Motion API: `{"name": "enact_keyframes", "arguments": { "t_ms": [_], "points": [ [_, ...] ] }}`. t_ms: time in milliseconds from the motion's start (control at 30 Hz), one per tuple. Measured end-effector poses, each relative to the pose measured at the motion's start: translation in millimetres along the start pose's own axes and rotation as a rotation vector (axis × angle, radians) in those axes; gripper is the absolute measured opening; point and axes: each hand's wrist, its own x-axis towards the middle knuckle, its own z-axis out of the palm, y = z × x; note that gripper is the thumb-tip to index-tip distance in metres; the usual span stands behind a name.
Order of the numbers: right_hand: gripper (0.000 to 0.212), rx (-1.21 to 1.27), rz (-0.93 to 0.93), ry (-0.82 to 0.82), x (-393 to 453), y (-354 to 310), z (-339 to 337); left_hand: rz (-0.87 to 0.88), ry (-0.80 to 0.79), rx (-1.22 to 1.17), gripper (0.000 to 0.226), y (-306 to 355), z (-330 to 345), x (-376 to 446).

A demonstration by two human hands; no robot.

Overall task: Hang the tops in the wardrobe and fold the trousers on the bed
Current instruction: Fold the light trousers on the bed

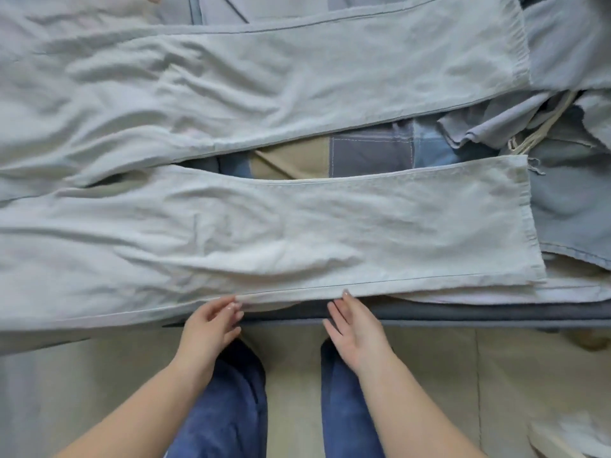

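Pale blue-grey trousers (297, 226) lie spread flat across the bed (463, 314), legs running left to right with hems at the right. The near leg lies along the bed's front edge, its lower seam overhanging slightly. The far leg lies apart from it, a wedge of patchwork cover showing between. The cloth is wrinkled.

One trousers (264, 209), two legs spread; two hands (281, 322).

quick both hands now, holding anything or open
Left hand: open, fingertips at the near edge of the trousers, no grip.
Right hand: open, fingers straight, at the same edge.
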Motion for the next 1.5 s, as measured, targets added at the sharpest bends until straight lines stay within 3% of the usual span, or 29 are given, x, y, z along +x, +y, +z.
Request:
{"name": "enact_keyframes", "arguments": {
  "t_ms": [67,167,467,633,767,967,1100,1233,1333,1500],
  "points": [
    [0.012,-0.025,0.054,-0.035,-2,39,38,-0.026,0.020,-0.092,0.017,2,-31,8],
    [0.007,-0.038,0.087,-0.053,-7,101,95,-0.063,0.034,-0.202,0.016,8,-81,18],
    [0.032,-0.101,0.131,0.026,-35,242,195,-0.186,0.036,-0.391,0.028,11,-219,50],
    [0.029,-0.113,0.092,0.058,-38,280,226,-0.199,0.051,-0.608,0.049,23,-267,77],
    [0.020,-0.136,0.096,0.030,-35,306,243,-0.185,0.026,-0.752,0.027,37,-289,88],
    [0.013,-0.033,-0.091,0.095,-36,311,257,-0.082,0.309,-0.889,0.002,46,-327,108],
    [0.013,-0.073,-0.203,0.177,-45,298,245,0.024,0.421,-0.928,0.013,54,-344,102],
    [0.006,0.043,-0.364,0.171,-59,256,242,0.094,0.500,-0.986,0.015,77,-345,83],
    [0.008,0.023,-0.490,0.113,-74,215,254,0.166,0.517,-1.050,0.018,103,-341,66],
    [0.009,-0.158,-0.706,0.037,-103,144,310,0.293,0.402,-1.084,0.016,163,-333,52]
  ]
}}
